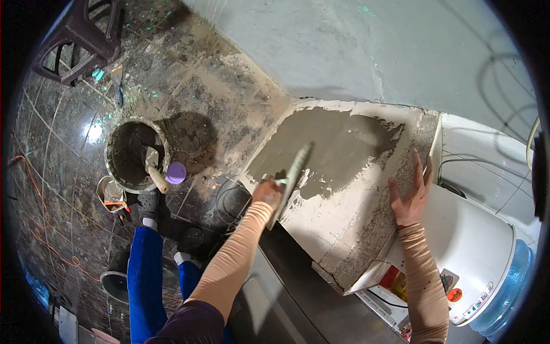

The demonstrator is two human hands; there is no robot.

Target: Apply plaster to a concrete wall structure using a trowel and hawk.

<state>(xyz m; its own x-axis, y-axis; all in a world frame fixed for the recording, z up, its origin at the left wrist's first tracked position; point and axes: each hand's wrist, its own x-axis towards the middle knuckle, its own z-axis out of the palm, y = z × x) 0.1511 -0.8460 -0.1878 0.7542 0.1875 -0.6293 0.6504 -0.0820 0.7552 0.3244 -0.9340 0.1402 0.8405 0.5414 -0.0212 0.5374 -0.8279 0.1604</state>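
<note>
My left hand [267,195] grips the handle of a long flat trowel [298,166] held over a ledge, whose bare white surface [314,232] is partly covered with wet grey plaster [326,137]. The plaster has ragged edges toward the right and the near side. My right hand [411,195] rests with fingers spread on the rough strip [366,258] along the ledge's right side, beside the plaster.
A mortar bucket [116,146] with a tool inside, a small metal container [106,195] and a purple lid [176,172] are on the left. A plastic stool [86,40] is upper left. A white appliance [464,252] and water bottle [510,286] are right. A wall [349,46] backs the ledge.
</note>
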